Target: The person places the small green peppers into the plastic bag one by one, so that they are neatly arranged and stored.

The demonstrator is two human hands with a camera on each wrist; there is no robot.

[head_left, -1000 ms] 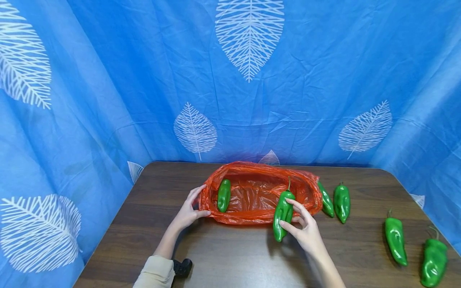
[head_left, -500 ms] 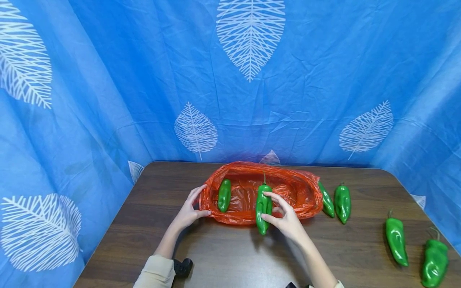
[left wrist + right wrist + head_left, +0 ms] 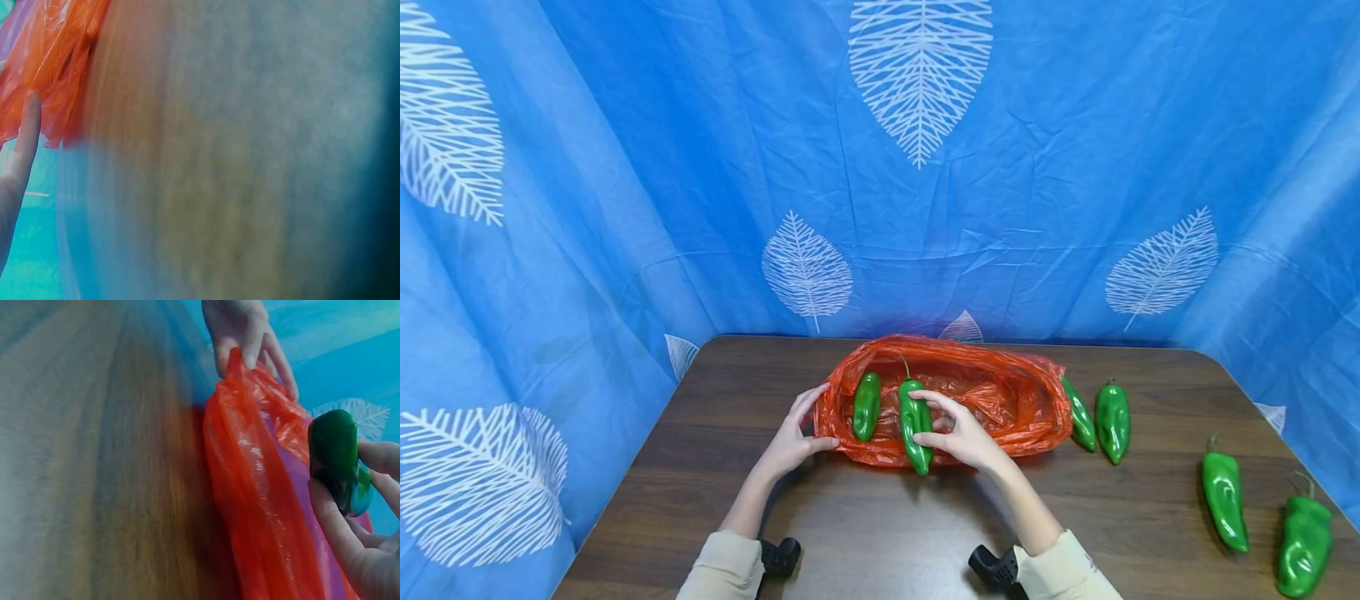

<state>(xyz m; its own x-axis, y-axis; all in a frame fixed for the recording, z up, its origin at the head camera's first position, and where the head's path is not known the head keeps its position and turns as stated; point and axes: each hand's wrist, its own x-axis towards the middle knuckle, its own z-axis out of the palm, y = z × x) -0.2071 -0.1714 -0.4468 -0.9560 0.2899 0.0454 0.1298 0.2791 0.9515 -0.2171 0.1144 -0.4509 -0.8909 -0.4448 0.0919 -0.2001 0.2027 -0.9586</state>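
An open red plastic bag (image 3: 1026,440) lies across the far part of the wooden table. My left hand (image 3: 790,443) pinches its left rim between thumb and fingers; in the right wrist view that hand (image 3: 250,337) grips the gathered edge of the bag (image 3: 250,469). A green pepper (image 3: 867,407) rests inside at the left end. Over the bag's near rim, my right hand (image 3: 958,432) holds another green pepper (image 3: 913,425) by its sides, stem pointing away. Only a finger (image 3: 28,128) and part of the left hand appear in the left wrist view, against the red plastic.
To the right of the bag lie two green peppers, one (image 3: 1079,417) partly behind its side and one (image 3: 1112,422) beside it. Farther right are two more, one pepper (image 3: 1224,502) and another (image 3: 1304,546) near the table edge. A blue leaf-patterned cloth (image 3: 1037,167) hangs behind.
My right hand has carried its pepper leftward along the bag's near rim, from the right part toward the pepper inside. The left hand keeps its place on the rim.
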